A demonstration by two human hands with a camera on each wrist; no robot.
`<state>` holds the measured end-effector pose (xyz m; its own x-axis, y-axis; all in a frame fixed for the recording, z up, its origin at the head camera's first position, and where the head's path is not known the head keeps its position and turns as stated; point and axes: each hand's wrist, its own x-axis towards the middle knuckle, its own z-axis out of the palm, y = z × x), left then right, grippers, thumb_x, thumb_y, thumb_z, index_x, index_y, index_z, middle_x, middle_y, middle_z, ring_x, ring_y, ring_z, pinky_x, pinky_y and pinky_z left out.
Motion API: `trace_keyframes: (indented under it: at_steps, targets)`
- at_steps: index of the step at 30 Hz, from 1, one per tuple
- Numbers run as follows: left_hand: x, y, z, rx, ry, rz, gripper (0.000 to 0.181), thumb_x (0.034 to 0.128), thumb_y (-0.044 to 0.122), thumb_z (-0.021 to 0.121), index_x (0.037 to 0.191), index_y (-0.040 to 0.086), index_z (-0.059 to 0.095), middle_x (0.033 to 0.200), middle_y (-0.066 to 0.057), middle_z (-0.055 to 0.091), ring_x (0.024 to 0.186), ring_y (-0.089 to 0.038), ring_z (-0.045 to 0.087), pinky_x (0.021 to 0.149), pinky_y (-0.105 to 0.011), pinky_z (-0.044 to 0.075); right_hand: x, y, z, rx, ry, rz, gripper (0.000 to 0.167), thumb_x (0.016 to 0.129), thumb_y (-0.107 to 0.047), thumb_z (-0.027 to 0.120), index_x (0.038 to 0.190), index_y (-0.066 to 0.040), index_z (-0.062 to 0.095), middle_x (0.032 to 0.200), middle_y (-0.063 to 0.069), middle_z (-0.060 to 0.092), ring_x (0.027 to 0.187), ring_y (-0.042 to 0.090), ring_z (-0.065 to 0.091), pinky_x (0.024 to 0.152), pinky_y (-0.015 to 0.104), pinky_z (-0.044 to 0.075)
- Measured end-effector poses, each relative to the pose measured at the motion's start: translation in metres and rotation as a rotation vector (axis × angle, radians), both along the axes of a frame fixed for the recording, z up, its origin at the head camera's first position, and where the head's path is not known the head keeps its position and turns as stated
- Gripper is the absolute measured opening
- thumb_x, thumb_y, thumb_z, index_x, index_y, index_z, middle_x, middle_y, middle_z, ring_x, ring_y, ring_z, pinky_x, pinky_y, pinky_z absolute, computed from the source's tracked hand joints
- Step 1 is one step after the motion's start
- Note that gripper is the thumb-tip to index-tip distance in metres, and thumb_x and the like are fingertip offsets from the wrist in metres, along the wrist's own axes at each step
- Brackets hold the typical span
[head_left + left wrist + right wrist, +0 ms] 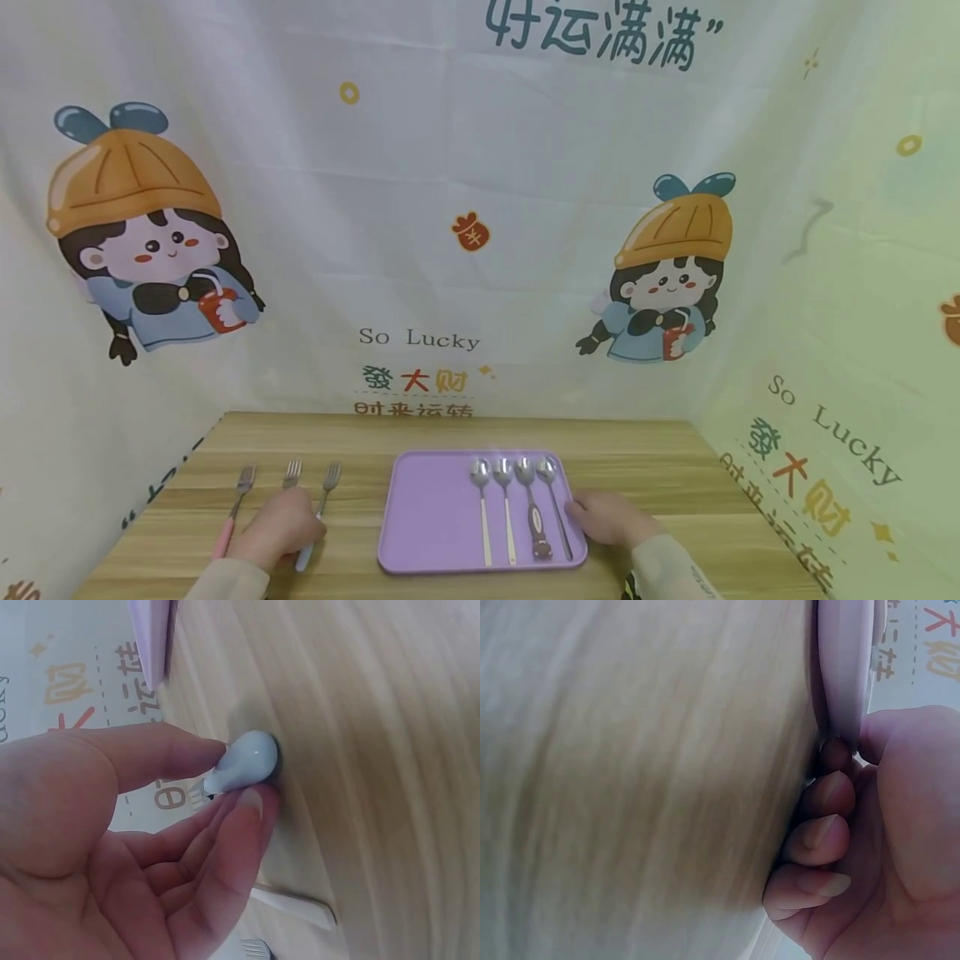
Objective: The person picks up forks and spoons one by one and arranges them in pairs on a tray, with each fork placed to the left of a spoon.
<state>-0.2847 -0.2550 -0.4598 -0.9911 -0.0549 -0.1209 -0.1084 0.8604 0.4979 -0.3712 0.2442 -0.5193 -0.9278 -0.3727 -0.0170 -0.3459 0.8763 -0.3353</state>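
My left hand (pixel 281 527) pinches the light blue handle (pixel 249 759) of the rightmost of three forks (pixel 331 479), thumb on one side and fingers on the other. That fork lies on the table left of a lilac tray (pixel 431 512). The middle fork (pixel 292 473) is partly hidden behind the hand; the pink-handled one (pixel 225 537) lies to its left. My right hand (pixel 611 517) grips the tray's right edge, thumb above and curled fingers low at the rim (pixel 845 667). Several spoons (pixel 524 473) lie side by side on the tray's right half.
The wooden table (pixel 420 432) runs back to a printed cloth (pixel 405 275) hanging behind it, with more cloth along both sides. In the left wrist view, a pale handle (pixel 296 907) lies beyond the fingers.
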Motion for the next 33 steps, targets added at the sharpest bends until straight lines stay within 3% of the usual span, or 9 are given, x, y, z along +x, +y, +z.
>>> trace_keyframes:
  at_steps: [9, 16, 20, 26, 28, 33]
  targets:
    - [-0.004, -0.003, -0.006, 0.029, -0.014, 0.029, 0.018, 0.0892, 0.012, 0.076, 0.082, 0.0, 0.065, 0.053, 0.003, 0.05, 0.044, -0.006, 0.043, 0.043, -0.018, 0.039, 0.007, -0.005, 0.007, -0.042, -0.005, -0.02, 0.049, 0.113, -0.049, 0.047, 0.119, -0.011, 0.076, 0.114, 0.014, 0.079, 0.114, 0.042, 0.074, 0.106, 0.064, 0.055]
    - [-0.005, -0.003, -0.006, 0.043, -0.015, 0.031, 0.027, 0.0874, 0.015, 0.08, 0.093, -0.009, 0.068, 0.053, 0.004, 0.05, 0.044, -0.005, 0.042, 0.043, -0.017, 0.039, 0.002, -0.002, -0.002, -0.008, 0.034, -0.022, 0.054, 0.114, -0.051, 0.042, 0.125, -0.011, 0.076, 0.119, 0.015, 0.08, 0.116, 0.043, 0.074, 0.107, 0.063, 0.055]
    - [-0.004, -0.002, -0.005, 0.046, -0.018, 0.036, 0.026, 0.0883, 0.017, 0.081, 0.082, -0.003, 0.066, 0.051, 0.006, 0.049, 0.044, -0.005, 0.042, 0.043, -0.017, 0.037, -0.001, -0.003, -0.004, 0.004, 0.024, -0.032, 0.055, 0.114, -0.05, 0.042, 0.132, -0.009, 0.075, 0.126, 0.018, 0.079, 0.122, 0.045, 0.073, 0.11, 0.063, 0.053]
    - [-0.003, 0.002, -0.004, 0.084, 0.011, 0.045, 0.027, 0.0865, 0.016, 0.081, 0.072, 0.007, 0.06, 0.05, 0.007, 0.047, 0.044, -0.005, 0.041, 0.044, -0.018, 0.034, 0.019, -0.015, 0.021, -0.035, 0.016, -0.064, 0.04, 0.113, -0.039, 0.05, 0.116, -0.009, 0.077, 0.113, 0.016, 0.08, 0.114, 0.044, 0.074, 0.108, 0.065, 0.054]
    - [-0.002, 0.005, -0.002, 0.098, 0.025, 0.049, 0.029, 0.0859, 0.017, 0.081, 0.07, 0.008, 0.059, 0.049, 0.006, 0.048, 0.043, -0.006, 0.041, 0.045, -0.019, 0.034, 0.018, -0.014, 0.019, -0.047, 0.015, -0.068, 0.04, 0.113, -0.041, 0.051, 0.115, -0.01, 0.077, 0.113, 0.015, 0.08, 0.114, 0.043, 0.074, 0.108, 0.065, 0.054]
    - [-0.003, 0.02, 0.008, 0.099, 0.065, 0.045, 0.036, 0.0852, 0.019, 0.082, 0.062, 0.013, 0.054, 0.049, 0.007, 0.046, 0.044, -0.006, 0.04, 0.045, -0.02, 0.034, -0.004, -0.002, -0.012, -0.035, 0.049, -0.047, 0.05, 0.113, -0.05, 0.047, 0.12, -0.011, 0.078, 0.118, 0.015, 0.081, 0.117, 0.043, 0.075, 0.108, 0.064, 0.054]
